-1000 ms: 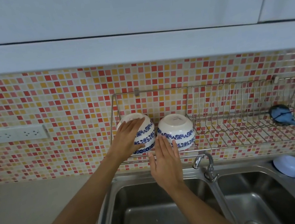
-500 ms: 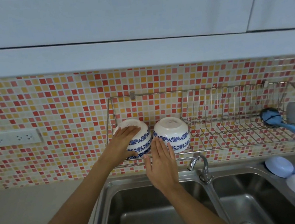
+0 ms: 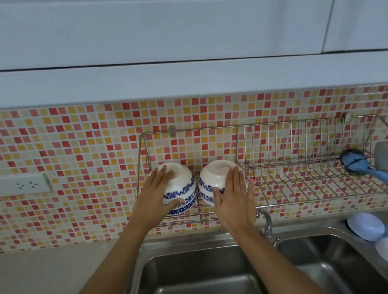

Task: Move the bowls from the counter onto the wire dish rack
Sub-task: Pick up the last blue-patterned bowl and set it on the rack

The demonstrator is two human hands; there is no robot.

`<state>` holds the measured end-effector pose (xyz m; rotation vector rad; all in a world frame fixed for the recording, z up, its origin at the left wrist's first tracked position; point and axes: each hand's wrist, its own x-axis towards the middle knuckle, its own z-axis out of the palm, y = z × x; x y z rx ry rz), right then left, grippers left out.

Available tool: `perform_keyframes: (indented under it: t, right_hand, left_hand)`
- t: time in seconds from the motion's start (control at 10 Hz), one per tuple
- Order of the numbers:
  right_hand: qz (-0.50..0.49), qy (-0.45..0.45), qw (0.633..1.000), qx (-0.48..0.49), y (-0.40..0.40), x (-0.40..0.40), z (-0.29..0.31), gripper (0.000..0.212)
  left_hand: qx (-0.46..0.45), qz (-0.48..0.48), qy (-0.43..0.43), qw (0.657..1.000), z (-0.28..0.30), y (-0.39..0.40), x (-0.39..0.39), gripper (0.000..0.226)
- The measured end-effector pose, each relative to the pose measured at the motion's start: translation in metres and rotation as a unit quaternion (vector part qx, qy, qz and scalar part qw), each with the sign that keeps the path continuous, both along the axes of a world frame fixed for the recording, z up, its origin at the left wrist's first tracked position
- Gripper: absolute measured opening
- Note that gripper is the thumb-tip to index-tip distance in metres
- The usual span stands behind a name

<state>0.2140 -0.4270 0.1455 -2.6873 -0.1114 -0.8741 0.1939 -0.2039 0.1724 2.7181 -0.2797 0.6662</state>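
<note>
Though both blue-patterned bowls (image 3: 180, 187) already sit upside down on the wire dish rack (image 3: 289, 184), the left hand (image 3: 155, 197) cups one, the right hand (image 3: 233, 195) rests flat on the other; only letting go seemingly remains

blue brush (image 3: 369, 168) handle cut off, right bowl (image 3: 212, 181) half hidden

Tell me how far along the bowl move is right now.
Done: two blue-patterned stacks sit upside down on the wire dish rack. In hand: left hand on the left bowl stack, right hand on the right bowl. Left: letting go; pale dishes remain by the sink.
</note>
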Motion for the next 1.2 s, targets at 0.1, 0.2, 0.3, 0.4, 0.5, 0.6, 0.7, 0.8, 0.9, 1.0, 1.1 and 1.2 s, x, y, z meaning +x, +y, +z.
perform_keyframes:
  t: [0.1, 0.2, 0.3, 0.4, 0.5, 0.6, 0.7, 0.8, 0.9, 1.0, 1.1, 1.2]
  right_hand:
    - [0.001, 0.013, 1.000, 0.007, 0.002, 0.002, -0.002, 0.067]
    - [0.007, 0.023, 1.000, 0.008, 0.001, 0.001, -0.001, 0.067]
    - [0.008, 0.019, 1.000, 0.004, 0.000, -0.003, -0.001, 0.064]
    - [0.007, 0.004, 1.000, 0.008, 0.000, -0.009, -0.005, 0.062]
    - [0.021, 0.010, 1.000, 0.016, 0.001, -0.019, -0.012, 0.062]
    - [0.030, 0.029, 0.999, 0.014, 0.000, -0.030, -0.018, 0.065]
    - [0.044, 0.036, 0.998, -0.013, -0.008, -0.037, -0.022, 0.061]
    - [0.068, 0.046, 0.994, -0.068, -0.019, -0.044, -0.025, 0.060]
    - [0.079, 0.067, 0.992, -0.076, -0.025, -0.061, -0.029, 0.060]
    - [0.093, 0.130, 0.985, -0.062, -0.026, -0.085, -0.024, 0.073]
    - [0.105, 0.170, 0.978, -0.058, -0.027, -0.105, -0.013, 0.074]
    - [0.110, 0.188, 0.975, -0.053, -0.029, -0.120, 0.008, 0.073]
  left_hand:
    - [0.001, 0.009, 0.009, 1.000, -0.002, 0.000, 0.001, 0.086]
    - [0.003, 0.022, 0.009, 1.000, -0.001, -0.003, 0.000, 0.088]
    - [-0.017, 0.039, 0.003, 0.999, 0.000, -0.007, -0.003, 0.087]
    - [-0.032, 0.066, -0.016, 0.997, -0.002, -0.010, -0.006, 0.080]
    - [-0.035, 0.083, -0.028, 0.996, -0.008, -0.014, -0.011, 0.066]
    - [-0.013, 0.102, -0.038, 0.994, -0.018, -0.016, -0.019, 0.065]
    - [0.015, 0.123, -0.029, 0.992, -0.031, -0.016, -0.028, 0.068]
    - [0.027, 0.127, -0.001, 0.992, -0.037, -0.017, -0.043, 0.068]
    - [0.060, 0.123, 0.016, 0.990, -0.046, -0.020, -0.065, 0.063]
    - [0.105, 0.132, 0.047, 0.985, -0.046, -0.024, -0.089, 0.062]
    - [0.074, 0.107, 0.085, 0.988, -0.030, -0.027, -0.104, 0.062]
    - [0.068, 0.080, 0.064, 0.992, -0.002, -0.027, -0.118, 0.057]
